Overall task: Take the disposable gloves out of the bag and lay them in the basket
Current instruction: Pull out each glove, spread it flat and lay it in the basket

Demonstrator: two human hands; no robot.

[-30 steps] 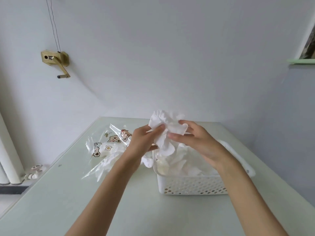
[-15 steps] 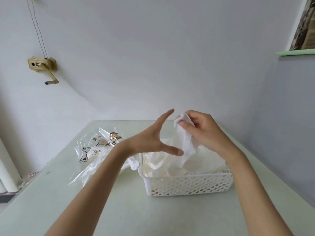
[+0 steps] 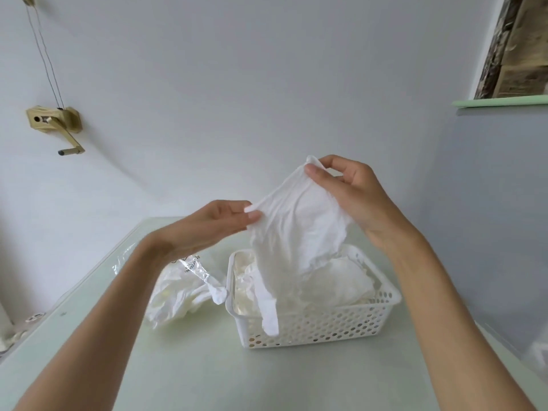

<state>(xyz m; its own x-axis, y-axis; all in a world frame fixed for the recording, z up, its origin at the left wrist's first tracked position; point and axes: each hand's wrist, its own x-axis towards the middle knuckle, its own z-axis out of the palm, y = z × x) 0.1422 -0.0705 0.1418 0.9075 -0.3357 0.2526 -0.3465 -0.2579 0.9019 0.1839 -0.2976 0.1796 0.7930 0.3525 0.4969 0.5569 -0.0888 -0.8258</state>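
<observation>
A thin white disposable glove hangs spread between both hands above the basket, one finger dangling over the front rim. My left hand pinches its left cuff edge, while my right hand pinches the upper corner. The white perforated basket stands on the table below, holding several crumpled white gloves. The clear plastic bag with more gloves inside lies just left of the basket, partly hidden by my left forearm.
The pale green table runs to edges at left and right. A wall stands close behind. A brass crank fixture is mounted on the left wall. A green ledge juts out at upper right.
My left hand, open half a second ago, has closed on the glove's edge. Both hands have lifted and stretched the glove wide above the basket.
</observation>
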